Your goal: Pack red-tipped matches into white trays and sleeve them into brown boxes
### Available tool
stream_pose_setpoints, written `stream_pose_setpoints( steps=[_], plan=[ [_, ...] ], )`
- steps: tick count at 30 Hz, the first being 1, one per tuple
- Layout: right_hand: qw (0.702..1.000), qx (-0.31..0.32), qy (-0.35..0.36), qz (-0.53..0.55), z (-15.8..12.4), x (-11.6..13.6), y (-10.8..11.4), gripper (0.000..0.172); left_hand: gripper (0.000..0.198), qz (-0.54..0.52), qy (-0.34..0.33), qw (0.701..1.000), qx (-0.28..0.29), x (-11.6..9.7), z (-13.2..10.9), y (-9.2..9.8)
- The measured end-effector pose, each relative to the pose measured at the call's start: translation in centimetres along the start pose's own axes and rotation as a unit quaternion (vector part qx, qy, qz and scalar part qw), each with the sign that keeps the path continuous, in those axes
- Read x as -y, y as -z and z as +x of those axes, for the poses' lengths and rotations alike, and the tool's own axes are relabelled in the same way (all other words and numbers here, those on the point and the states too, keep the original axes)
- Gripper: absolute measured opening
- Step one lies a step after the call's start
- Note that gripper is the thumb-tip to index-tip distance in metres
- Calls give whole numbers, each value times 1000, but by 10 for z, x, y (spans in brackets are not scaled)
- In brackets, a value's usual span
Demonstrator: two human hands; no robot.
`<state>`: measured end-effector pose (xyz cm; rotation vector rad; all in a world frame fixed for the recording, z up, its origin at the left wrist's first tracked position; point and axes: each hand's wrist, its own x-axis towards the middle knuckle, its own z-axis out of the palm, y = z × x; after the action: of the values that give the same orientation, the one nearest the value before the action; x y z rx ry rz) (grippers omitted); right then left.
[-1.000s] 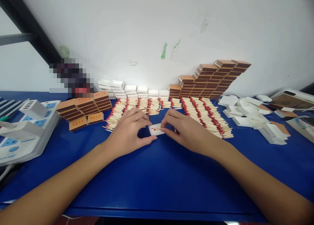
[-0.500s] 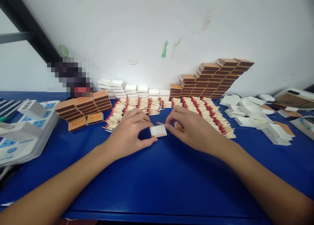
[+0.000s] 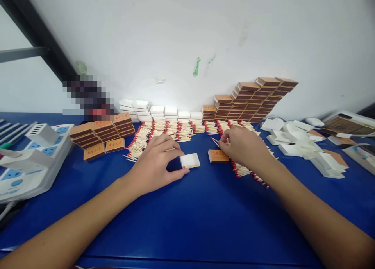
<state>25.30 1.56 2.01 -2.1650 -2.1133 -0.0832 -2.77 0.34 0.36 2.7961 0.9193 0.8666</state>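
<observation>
My left hand (image 3: 159, 159) steadies a small white matchbox tray (image 3: 190, 160) on the blue table, its thumb at the near left corner and its fingers at the left end. A red tip shows beside the thumb. To the right, my right hand (image 3: 238, 144) pinches a red-tipped match (image 3: 215, 140) between thumb and fingertips; whether it is more than one I cannot tell. Just below this hand lies an orange matchbox (image 3: 218, 156). Rows of loose matches (image 3: 243, 171) spread under and around the right hand, and more matches (image 3: 143, 140) lie behind the left hand.
White trays (image 3: 158, 110) stand stacked along the wall. Brown matchboxes (image 3: 249, 104) are piled at back right, with another group (image 3: 102, 130) at left. A power strip (image 3: 43, 163) sits far left. Loose white trays (image 3: 301, 138) and a phone-like device (image 3: 348, 124) lie right.
My right hand has moved right, away from the tray, over the loose matches, uncovering the orange matchbox. Its fingers hold a match in both frames. My left hand stays at the tray.
</observation>
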Motion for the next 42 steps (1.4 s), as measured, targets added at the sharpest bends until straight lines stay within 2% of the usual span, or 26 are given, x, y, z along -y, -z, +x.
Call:
stream_pose_setpoints(
  steps=[5, 10, 18, 23, 29, 34, 39, 42],
  plan=[
    [999, 32, -4, 2, 2, 0, 3, 27, 22, 1, -2, 1000, -5, 1, 0, -1],
    [1000, 17, 13, -19, 6, 1, 0, 37, 22, 1, 4, 1000, 1, 1, 0, -1],
    [997, 60, 38, -33, 11, 1, -3, 38, 23, 5, -3, 1000, 0, 2, 0, -1],
    [995, 47, 73, -39, 7, 2, -6, 30, 23, 6, 5, 1000, 9, 2, 0, -1],
    [993, 5, 112, -23, 3, -2, -4, 31, 23, 5, 7, 1000, 5, 3, 0, -1],
    [995, 65, 79, -16, 3, -3, 1, 33, 23, 4, 9, 1000, 9, 2, 1, -1],
    [997, 63, 42, 10, 5, -2, 2, 24, 23, 7, 4, 1000, 8, 2, 1, -2],
    [996, 86, 29, 10, 8, -1, 2, 23, 24, 7, 5, 1000, 9, 3, 1, -1]
  ],
)
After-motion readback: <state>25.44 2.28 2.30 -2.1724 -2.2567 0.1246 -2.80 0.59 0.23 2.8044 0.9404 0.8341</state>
